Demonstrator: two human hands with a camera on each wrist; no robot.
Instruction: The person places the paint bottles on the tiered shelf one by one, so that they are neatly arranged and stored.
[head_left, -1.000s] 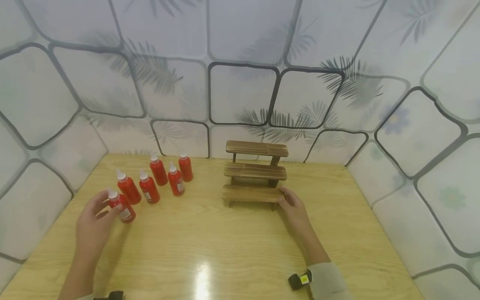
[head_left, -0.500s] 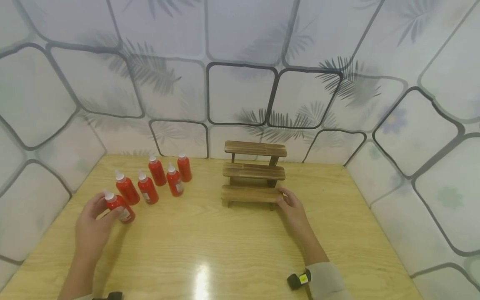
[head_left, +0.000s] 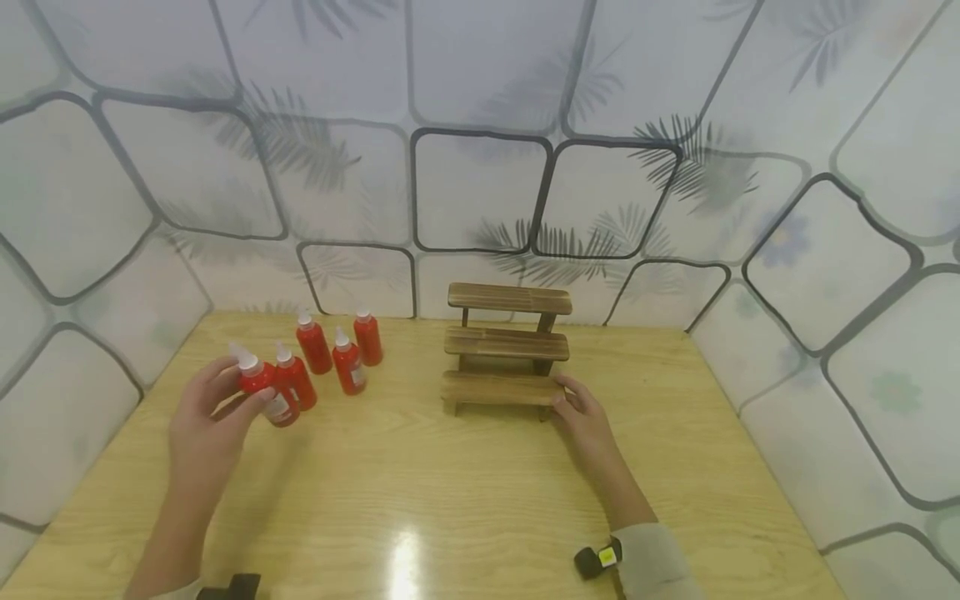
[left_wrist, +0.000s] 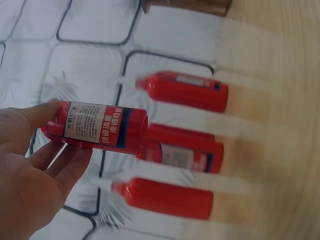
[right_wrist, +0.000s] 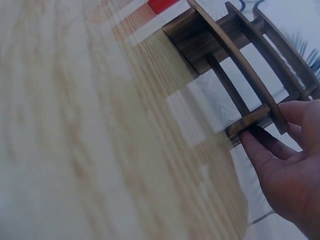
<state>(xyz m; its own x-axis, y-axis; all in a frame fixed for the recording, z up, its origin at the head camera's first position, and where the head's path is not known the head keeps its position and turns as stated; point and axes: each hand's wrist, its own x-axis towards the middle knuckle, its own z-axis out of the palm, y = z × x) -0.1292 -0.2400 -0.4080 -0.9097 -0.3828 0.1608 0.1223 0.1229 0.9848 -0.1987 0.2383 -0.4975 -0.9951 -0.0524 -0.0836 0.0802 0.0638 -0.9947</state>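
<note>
Papered walls (head_left: 480, 187), printed with rounded outlines and leafy sprays, are seen behind a wood-grain surface (head_left: 465, 500). At the left, a red bottle (left_wrist: 95, 125) is pinched near its nozzle end between the thumb and fingers of the left hand (head_left: 202, 425); it is tilted, nozzle leaning left. Compared with half a second ago, hand and bottle have been shifted up and rightward in the head view, and the bottle that showed behind is now covered. It is judged that the held bottle has been lifted off the surface and is being carried.

Just beyond it, a neighbouring bottle (head_left: 300, 385) is partly overlapped, and three further bottles (head_left: 349, 367) are left standing upright. Farther right, the lowest plank (head_left: 495, 387) of a three-step wooden stand (head_left: 508, 342) is pinched at its right end by the right hand (head_left: 587, 417). No shift is seen there; the stand is apparently being steadied.
</note>
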